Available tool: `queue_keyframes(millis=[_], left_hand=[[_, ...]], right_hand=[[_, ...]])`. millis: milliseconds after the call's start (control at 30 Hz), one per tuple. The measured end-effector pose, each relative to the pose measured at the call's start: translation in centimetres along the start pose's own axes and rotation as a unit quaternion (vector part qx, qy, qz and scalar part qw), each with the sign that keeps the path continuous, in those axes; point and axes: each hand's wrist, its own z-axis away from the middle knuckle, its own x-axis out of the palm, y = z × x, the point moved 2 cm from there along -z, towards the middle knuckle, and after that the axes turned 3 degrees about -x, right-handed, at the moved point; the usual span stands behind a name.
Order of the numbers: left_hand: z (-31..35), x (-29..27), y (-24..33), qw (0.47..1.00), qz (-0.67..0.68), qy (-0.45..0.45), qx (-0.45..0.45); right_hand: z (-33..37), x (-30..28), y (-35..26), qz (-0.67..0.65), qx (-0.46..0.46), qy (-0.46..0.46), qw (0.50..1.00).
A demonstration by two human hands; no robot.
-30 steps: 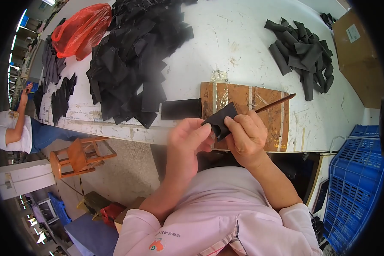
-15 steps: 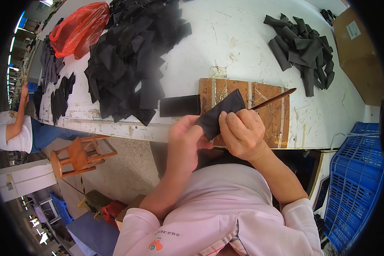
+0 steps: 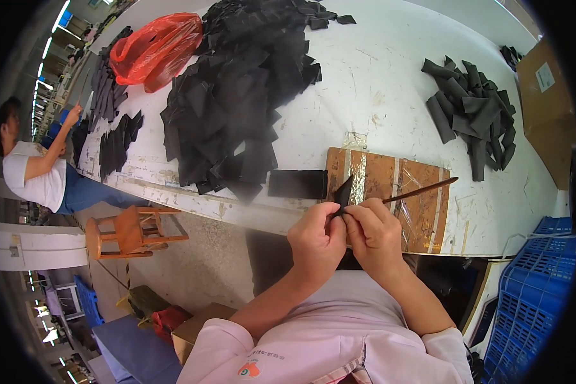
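My left hand [image 3: 315, 238] and my right hand [image 3: 376, 238] meet over the front edge of the table, fingertips pinched together on a small black fabric piece [image 3: 344, 191]. The piece is seen nearly edge-on, with one corner pointing up; my fingers hide its lower part. A thin brown pointed stick [image 3: 424, 189] sticks out to the right from my right hand, which grips it too. Beneath lies a brown board [image 3: 430, 214] with strips of clear tape. A flat black fabric piece [image 3: 297, 184] rests against the board's left edge.
A large heap of black fabric pieces [image 3: 227, 109] and a red plastic bag [image 3: 163, 50] lie left. Tube-like dark pieces [image 3: 475, 109] are piled right, near a cardboard box [image 3: 549, 118]. Blue crates [image 3: 531, 301] stand at right. Far left are a wooden stool [image 3: 129, 233] and a person [image 3: 41, 169].
The view has shifted, so the table things appear lower and further right. My hands have drawn together, and the fabric piece has turned from broadside to nearly edge-on.
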Motion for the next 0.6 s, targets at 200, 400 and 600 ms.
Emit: queue_keyframes(millis=[200, 400, 600], left_hand=[[-0.8, -0.7, -1.8, 0.813, 0.409, -0.124, -0.397], [-1.6, -2.1, -1.3, 0.720, 0.513, -0.248, -0.396], [-0.6, -0.9, -0.3, 0.994, 0.105, -0.015, -0.016]], right_hand=[[0.3, 0.1, 1.3, -0.057, 0.128, -0.006, 0.990], [1.1, 0.6, 1.7, -0.588, 0.376, -0.079, 0.712], [0.9, 0.6, 1.0, -0.531, 0.329, -0.109, 0.773]])
